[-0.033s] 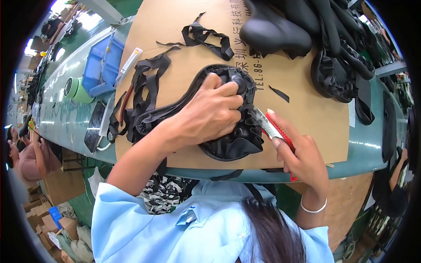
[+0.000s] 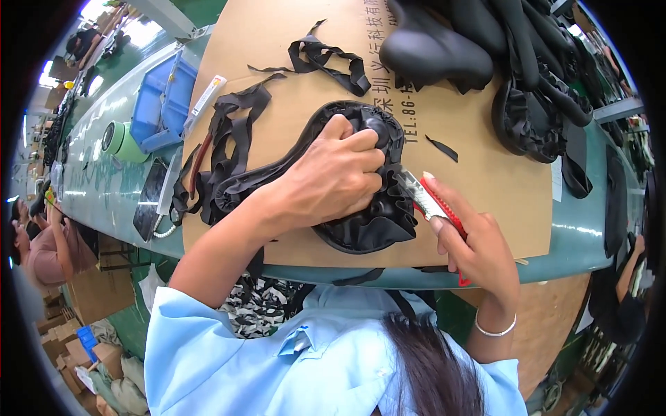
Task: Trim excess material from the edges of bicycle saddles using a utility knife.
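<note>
Nothing has shifted since the earlier frame, both hands and the work sit as before; nearest, the person's hair and light blue shirt (image 2: 277, 360) fill the lower edge and hide the table's near rim; right hand (image 2: 479, 246), bracelet on the wrist, is clamped around a red utility knife (image 2: 437, 208), fingers curled together on the handle, index finger along its top, metal blade end touching the gathered edge of the black saddle cover (image 2: 347, 187); blade tip hard to make out against the black folds; left hand (image 2: 333, 177) presses down on the cover, fingers bent and close together gripping its upper rim, palm hiding most of the middle; cover lies on a brown cardboard sheet (image 2: 479, 159) on the green table (image 2: 576, 229); black strip offcuts (image 2: 326, 59) lie loose on the cardboard beyond; farther right a pile of black saddles (image 2: 451, 48), partly cut off by the frame top; left, a blue tray (image 2: 159, 104) and a green tape roll (image 2: 121, 142); far left another person, blurred, at the picture rim.
</note>
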The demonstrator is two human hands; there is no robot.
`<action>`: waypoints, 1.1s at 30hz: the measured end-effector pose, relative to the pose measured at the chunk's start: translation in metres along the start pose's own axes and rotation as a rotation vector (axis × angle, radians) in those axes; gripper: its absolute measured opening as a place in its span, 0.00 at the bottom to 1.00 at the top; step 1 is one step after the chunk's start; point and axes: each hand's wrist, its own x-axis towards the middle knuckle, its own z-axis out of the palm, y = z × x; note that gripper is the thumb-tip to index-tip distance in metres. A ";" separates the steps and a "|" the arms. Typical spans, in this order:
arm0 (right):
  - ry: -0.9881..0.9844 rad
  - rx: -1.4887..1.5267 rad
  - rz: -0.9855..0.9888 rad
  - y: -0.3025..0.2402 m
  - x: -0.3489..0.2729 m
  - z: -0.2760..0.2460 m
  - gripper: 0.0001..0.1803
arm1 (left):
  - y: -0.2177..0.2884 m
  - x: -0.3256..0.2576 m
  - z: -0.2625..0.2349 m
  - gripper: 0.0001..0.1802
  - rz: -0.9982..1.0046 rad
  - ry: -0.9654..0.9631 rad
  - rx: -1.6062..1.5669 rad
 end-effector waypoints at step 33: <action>-0.166 -0.495 -0.488 0.010 0.023 -0.047 0.31 | 0.039 -0.025 -0.024 0.35 -0.507 0.470 -1.344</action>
